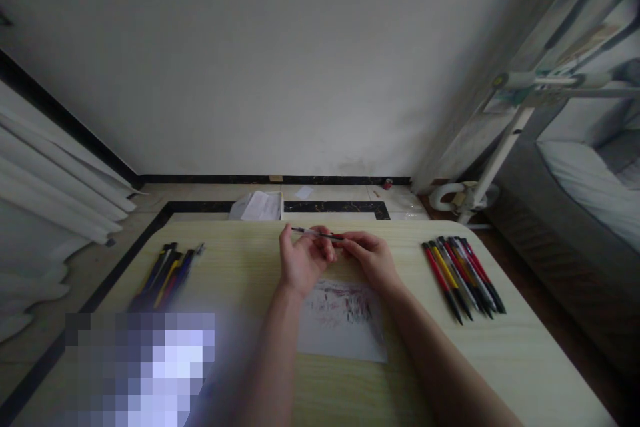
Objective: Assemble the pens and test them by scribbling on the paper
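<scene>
A thin pen refill (306, 231), clear in the middle with dark ends, lies slantwise across both hands above the table. My left hand (304, 259) has its thumb raised by the refill's left end and its fingers curled round near the middle. The right end is pinched by my right hand (369, 255), closed just beside the left fingertips. A bit of red shows between the hands, too small to name. Below them lies a white sheet of paper (343, 333) covered in dark and reddish scribbles, partly hidden by my forearms.
Several red, yellow, black and clear pens (453, 273) lie side by side on the table's right. Another group of pens (165, 273), blurred, is at the left. Past the wooden table's (240, 260) far edge stands a box with papers (263, 205).
</scene>
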A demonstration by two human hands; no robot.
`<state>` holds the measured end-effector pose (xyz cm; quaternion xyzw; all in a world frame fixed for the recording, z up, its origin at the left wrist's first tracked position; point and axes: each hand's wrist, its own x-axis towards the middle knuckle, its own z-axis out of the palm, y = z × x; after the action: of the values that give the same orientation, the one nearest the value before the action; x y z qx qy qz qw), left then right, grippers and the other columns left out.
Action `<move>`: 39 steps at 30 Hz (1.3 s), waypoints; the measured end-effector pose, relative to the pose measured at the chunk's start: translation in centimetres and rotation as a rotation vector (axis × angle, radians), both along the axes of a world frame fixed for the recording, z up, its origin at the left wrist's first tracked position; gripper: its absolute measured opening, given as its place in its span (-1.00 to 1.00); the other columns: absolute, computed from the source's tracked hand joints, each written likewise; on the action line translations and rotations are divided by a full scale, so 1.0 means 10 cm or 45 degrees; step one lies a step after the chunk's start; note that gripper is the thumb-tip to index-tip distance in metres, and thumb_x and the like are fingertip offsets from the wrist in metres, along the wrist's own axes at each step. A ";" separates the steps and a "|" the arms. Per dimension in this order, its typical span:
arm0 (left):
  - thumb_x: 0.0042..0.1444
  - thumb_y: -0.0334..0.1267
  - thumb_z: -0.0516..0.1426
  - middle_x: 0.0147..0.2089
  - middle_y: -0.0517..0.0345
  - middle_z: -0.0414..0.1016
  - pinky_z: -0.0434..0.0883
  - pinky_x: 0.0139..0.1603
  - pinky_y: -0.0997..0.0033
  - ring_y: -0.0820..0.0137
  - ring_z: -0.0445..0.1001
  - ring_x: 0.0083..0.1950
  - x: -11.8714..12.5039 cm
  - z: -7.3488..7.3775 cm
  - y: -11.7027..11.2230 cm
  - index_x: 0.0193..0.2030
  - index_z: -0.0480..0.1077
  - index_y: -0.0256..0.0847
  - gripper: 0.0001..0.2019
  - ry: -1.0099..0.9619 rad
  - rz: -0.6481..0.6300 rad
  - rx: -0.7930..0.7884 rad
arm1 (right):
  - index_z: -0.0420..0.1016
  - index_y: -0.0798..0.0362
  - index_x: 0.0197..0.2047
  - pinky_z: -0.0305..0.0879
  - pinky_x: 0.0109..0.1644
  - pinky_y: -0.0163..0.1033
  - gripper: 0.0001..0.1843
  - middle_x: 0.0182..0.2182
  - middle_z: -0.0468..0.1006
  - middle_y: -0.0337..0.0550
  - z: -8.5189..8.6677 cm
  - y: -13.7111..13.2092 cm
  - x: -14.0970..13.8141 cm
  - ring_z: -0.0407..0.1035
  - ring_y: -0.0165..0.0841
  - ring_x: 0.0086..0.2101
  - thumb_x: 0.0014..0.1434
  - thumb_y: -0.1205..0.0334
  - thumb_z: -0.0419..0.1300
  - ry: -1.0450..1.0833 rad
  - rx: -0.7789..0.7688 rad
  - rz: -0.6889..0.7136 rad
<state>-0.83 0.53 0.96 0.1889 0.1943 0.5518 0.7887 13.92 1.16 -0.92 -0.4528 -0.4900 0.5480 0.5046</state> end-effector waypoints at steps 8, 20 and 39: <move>0.05 0.12 -0.21 -0.61 0.09 0.30 0.25 -0.42 0.33 0.35 0.30 -0.54 0.00 -0.02 0.00 -0.35 0.38 -0.35 -0.43 -0.006 0.009 0.005 | 0.40 0.08 -0.41 0.18 -0.46 -0.35 -0.82 -0.55 0.48 -0.24 0.00 0.01 0.00 0.31 -0.44 -0.55 -0.05 0.14 0.22 0.027 0.021 0.017; 0.05 0.12 -0.20 -0.62 0.08 0.30 0.26 -0.43 0.33 0.35 0.30 -0.55 0.01 -0.02 0.01 -0.35 0.39 -0.37 -0.42 -0.007 0.019 -0.009 | 0.41 0.10 -0.43 0.10 -0.55 -0.36 -0.73 -0.64 0.36 -0.27 0.01 -0.01 -0.02 0.20 -0.46 -0.62 -0.01 0.04 0.16 -0.078 0.058 -0.051; 0.03 0.12 -0.21 -0.59 0.03 0.32 0.27 -0.40 0.29 0.31 0.32 -0.52 0.00 0.01 -0.01 -0.32 0.41 -0.39 -0.40 0.014 -0.013 -0.031 | 0.38 0.08 -0.50 0.06 -0.60 -0.35 -0.71 -0.70 0.35 -0.31 0.02 -0.03 -0.04 0.16 -0.47 -0.67 -0.02 0.00 0.15 -0.125 0.059 -0.179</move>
<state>-0.79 0.39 1.03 0.1832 0.2043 0.5442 0.7928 13.52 0.89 -0.71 -0.5005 -0.4937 0.4769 0.5276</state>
